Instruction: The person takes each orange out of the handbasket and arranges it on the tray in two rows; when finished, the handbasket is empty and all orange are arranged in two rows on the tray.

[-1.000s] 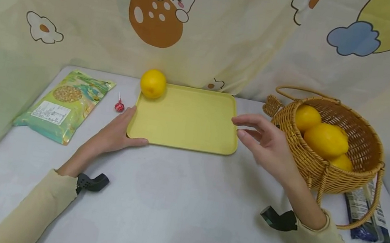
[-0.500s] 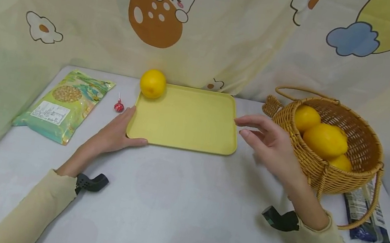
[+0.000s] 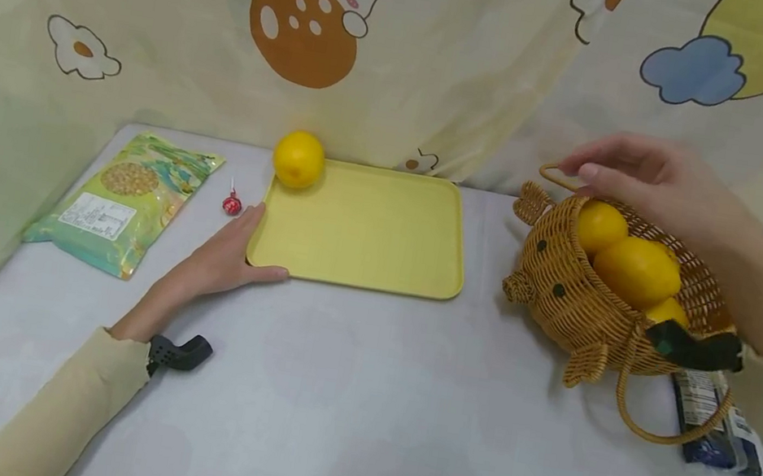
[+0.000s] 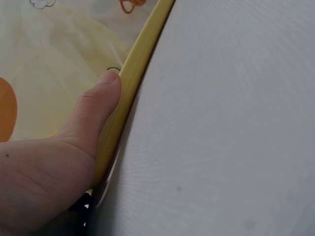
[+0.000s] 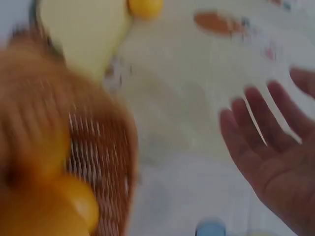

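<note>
My left hand (image 3: 223, 257) lies at the near left corner of a yellow tray (image 3: 368, 228). Its fingers run along the tray's left side and its thumb along the front edge; in the left wrist view the thumb (image 4: 96, 105) lies against the rim. A round yellow fruit (image 3: 299, 160) sits at the tray's far left corner. Over the back of a wicker animal-shaped basket (image 3: 562, 314) hovers my right hand (image 3: 663, 185), its fingers apart and holding nothing in the right wrist view. Inside the basket are several yellow fruits (image 3: 637, 274), the largest lemon-like.
Left of the tray lie a red-wrapped lollipop (image 3: 232, 204) and a green and yellow bag (image 3: 123, 204). A dark blue package (image 3: 716, 428) lies partly under the basket's handle (image 3: 666, 438). A patterned cloth (image 3: 445, 58) hangs behind the table.
My right hand has left the tray's right side and moved up and right, over the basket. My left hand stays at the tray corner.
</note>
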The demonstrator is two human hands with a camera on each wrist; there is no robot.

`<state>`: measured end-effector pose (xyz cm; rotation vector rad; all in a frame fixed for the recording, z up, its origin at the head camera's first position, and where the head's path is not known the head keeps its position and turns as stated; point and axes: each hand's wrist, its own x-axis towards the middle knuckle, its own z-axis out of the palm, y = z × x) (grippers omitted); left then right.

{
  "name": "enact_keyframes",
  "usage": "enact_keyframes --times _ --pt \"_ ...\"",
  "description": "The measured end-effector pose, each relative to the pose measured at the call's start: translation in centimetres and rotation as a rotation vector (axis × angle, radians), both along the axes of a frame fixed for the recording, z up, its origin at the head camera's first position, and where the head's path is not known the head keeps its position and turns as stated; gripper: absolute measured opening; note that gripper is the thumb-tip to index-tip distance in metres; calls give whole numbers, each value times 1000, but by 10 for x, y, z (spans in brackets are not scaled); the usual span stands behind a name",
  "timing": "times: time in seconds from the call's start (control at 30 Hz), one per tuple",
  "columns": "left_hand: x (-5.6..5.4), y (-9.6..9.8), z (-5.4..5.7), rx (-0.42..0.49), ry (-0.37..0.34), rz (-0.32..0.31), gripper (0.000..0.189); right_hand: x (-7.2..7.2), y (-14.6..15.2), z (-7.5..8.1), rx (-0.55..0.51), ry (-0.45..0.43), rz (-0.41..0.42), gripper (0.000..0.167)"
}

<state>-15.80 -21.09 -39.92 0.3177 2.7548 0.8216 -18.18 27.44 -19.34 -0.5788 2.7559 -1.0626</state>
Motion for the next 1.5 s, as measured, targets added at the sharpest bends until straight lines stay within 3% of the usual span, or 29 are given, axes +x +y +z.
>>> enact_keyframes --times 0.17,0.4,0.63,0.87,1.13,1.5 --pt "0 1 0 -2 -1 2 122 -43 55 8 167 -18 69 27" --pt "1 1 1 -1 1 0 122 -64 99 -7 322 -189 131 33" --pt "0 1 -2 2 16 -8 121 -70 116 -21 295 -401 262 38" --pt "-1 0 -3 1 19 -5 122 -72 124 -28 322 -477 286 40" --pt "-1 0 -1 -5 10 2 123 -69 126 -38 261 -675 333 43" --pt "-1 0 0 -4 7 0 122 -69 121 -41 235 -839 396 47"
